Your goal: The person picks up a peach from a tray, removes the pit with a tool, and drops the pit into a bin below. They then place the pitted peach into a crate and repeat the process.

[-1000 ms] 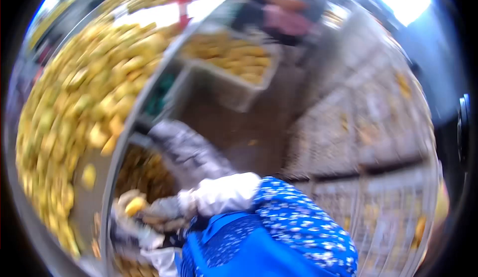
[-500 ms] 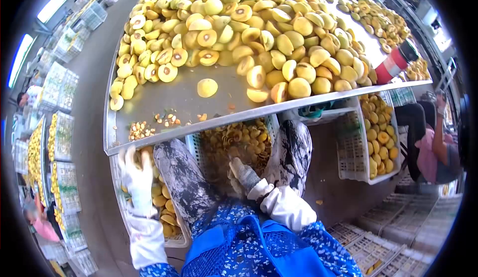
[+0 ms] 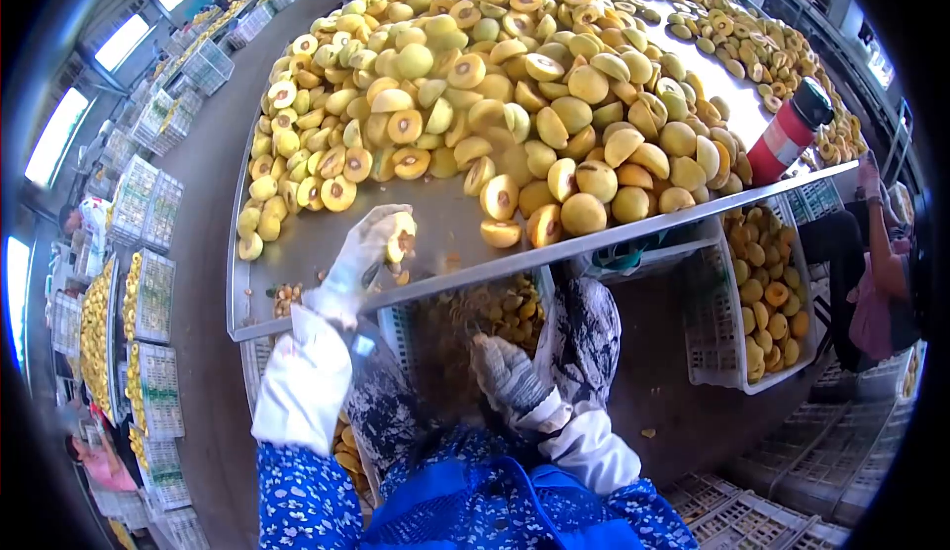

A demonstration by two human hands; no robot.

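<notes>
My left hand (image 3: pixel 368 251), in a white glove, reaches over the near edge of the metal table (image 3: pixel 450 219). Its fingers are closed on a halved yellow peach (image 3: pixel 400 239), cut face showing. Below the edge, my right hand (image 3: pixel 512 377) wears a greyish, stained glove and hovers above my lap with curled fingers. What it grips, if anything, is too small to make out. Under it, between my knees, stands a crate (image 3: pixel 396 330) with fruit pieces and scraps. A large heap of halved peaches (image 3: pixel 475 85) covers the table beyond my hands.
Small pit scraps (image 3: pixel 287 299) lie at the table's near left. A red bottle with a black lid (image 3: pixel 790 133) stands at the right edge. Below it is a white crate of peaches (image 3: pixel 714 352). Another person (image 3: pixel 876 283) sits at right; stacked crates (image 3: pixel 153 372) line the left.
My left hand has risen from beside the left crate onto the table and taken hold of a peach half. The single half lying there is gone from its spot. My right hand shifted slightly.
</notes>
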